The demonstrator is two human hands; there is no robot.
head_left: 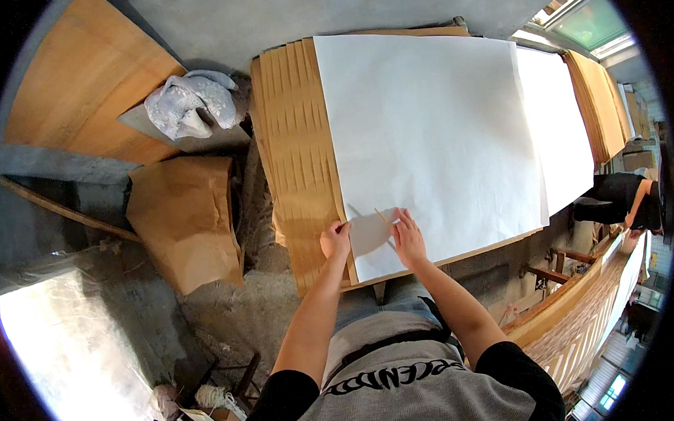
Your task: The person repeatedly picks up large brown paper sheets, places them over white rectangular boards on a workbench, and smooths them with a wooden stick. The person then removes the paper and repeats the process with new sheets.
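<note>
A large white paper sheet (pixel 430 125) lies over a stack of brown paper (pixel 299 145) whose left edges fan out in steps. My left hand (pixel 336 240) is closed at the near left edge of the sheet, thumb and forefinger pinched together; what lies between them is too small to make out. Over the sheet's near left part, my right hand (pixel 408 239) holds a thin light-brown stick (pixel 382 216), which slants out past the fingers. Both hands cast shadows on the paper. A second white sheet (pixel 560 121) shows beyond the first one's right edge.
On the left are a folded brown paper bundle (pixel 181 223), a pale patterned cloth (pixel 192 104) and a leaning wooden board (pixel 88 85). Another person in dark clothes (pixel 611 201) stands at the right, by a long bench with pale strips (pixel 579 336). More brown paper (pixel 597 105) stands far right.
</note>
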